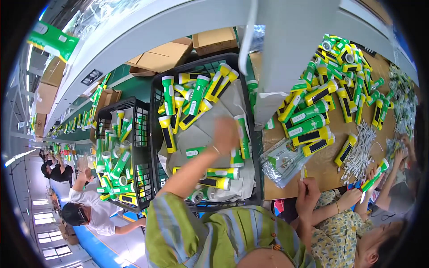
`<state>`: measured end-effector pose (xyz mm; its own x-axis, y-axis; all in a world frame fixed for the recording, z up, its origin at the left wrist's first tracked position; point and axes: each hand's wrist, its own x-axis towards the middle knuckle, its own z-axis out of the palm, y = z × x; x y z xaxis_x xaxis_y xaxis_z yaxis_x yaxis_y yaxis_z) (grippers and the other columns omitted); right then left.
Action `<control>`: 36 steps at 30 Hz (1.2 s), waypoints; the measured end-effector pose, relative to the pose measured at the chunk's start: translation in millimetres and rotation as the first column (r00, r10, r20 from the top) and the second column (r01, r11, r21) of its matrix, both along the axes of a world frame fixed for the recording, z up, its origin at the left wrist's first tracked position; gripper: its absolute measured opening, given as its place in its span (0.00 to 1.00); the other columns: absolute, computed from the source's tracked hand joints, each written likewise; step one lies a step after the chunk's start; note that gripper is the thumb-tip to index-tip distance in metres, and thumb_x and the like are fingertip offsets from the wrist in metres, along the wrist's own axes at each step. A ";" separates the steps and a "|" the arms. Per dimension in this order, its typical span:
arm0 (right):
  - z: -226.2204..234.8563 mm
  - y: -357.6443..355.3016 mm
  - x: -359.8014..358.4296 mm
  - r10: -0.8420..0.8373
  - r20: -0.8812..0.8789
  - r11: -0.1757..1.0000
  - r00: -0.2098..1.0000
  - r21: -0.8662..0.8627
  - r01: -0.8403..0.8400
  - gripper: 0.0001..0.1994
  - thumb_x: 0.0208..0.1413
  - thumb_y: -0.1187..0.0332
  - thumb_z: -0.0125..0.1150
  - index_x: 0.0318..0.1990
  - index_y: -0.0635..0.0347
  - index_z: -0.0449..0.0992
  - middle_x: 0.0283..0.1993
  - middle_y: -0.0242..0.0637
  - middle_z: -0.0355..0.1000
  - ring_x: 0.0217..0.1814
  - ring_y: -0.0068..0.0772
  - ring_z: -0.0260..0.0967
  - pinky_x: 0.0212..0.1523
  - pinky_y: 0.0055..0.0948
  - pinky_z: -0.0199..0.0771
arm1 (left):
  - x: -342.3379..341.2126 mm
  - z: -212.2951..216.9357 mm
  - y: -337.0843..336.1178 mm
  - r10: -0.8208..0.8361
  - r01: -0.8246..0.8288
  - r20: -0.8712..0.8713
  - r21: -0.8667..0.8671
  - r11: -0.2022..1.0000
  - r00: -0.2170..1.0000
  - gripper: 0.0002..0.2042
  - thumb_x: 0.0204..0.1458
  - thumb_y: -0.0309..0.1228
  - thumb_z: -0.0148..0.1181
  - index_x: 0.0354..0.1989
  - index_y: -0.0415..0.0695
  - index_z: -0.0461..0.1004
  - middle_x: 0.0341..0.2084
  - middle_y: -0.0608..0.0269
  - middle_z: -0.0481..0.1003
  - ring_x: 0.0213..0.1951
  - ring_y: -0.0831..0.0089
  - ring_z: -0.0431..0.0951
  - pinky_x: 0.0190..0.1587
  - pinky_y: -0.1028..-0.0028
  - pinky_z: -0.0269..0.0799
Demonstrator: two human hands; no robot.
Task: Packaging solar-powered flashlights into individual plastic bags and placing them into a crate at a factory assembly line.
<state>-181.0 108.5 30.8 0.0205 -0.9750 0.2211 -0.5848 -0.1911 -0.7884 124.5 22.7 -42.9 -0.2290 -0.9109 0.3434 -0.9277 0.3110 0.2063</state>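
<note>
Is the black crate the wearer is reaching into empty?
No, the black crate holds many green and yellow flashlights on a grey liner, where the hand reaches.

Bare grey lining (201, 134) in the black crate (154, 111) leaves reaching room, hemmed by green-and-yellow torches (196, 96) above and below, though the blurred left hand (225, 134) possibly covers more.

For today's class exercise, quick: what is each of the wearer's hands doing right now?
Left hand: reaching into the black crate, over the green and yellow torches; motion-blurred, so its grip cannot be told.
Right hand: not in view.
</note>
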 end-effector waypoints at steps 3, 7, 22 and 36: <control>1.1 12.0 15.3 0.061 -0.025 0.998 0.998 -0.004 -0.061 0.02 0.50 0.78 0.54 0.28 0.64 0.67 0.22 0.37 0.60 0.21 0.27 0.57 0.24 0.24 0.57 | 104.9 -30.6 -65.3 0.534 -0.559 -0.168 -0.172 0.811 0.828 0.19 0.43 0.27 0.57 0.44 0.36 0.64 0.41 0.43 0.64 0.45 0.48 0.62 0.49 0.57 0.58; 13.4 22.0 42.8 0.150 -0.017 0.989 0.989 0.019 -0.150 0.02 0.49 0.78 0.55 0.28 0.65 0.67 0.23 0.37 0.61 0.22 0.29 0.58 0.25 0.24 0.58 | 153.3 -56.0 -121.1 0.743 -0.747 0.118 0.219 0.628 0.659 0.20 0.45 0.36 0.55 0.46 0.41 0.68 0.45 0.54 0.68 0.52 0.54 0.60 0.49 0.55 0.60; 13.2 -4.6 136.4 0.462 0.236 0.882 0.855 -0.027 -0.470 0.03 0.49 0.76 0.56 0.30 0.68 0.72 0.28 0.40 0.65 0.28 0.36 0.63 0.30 0.28 0.63 | 50.2 49.9 79.5 0.443 0.291 -0.826 0.545 0.787 0.349 0.28 0.43 0.30 0.62 0.52 0.37 0.57 0.40 0.59 0.68 0.42 0.74 0.68 0.46 0.73 0.66; 7.0 2.4 173.1 0.478 0.251 0.873 0.842 -0.028 -0.487 0.03 0.49 0.75 0.57 0.29 0.65 0.74 0.27 0.39 0.66 0.29 0.36 0.66 0.30 0.28 0.65 | 25.5 71.0 125.2 0.091 0.189 -0.756 0.275 0.943 0.648 0.26 0.42 0.24 0.56 0.51 0.37 0.55 0.39 0.53 0.68 0.41 0.66 0.70 0.44 0.70 0.66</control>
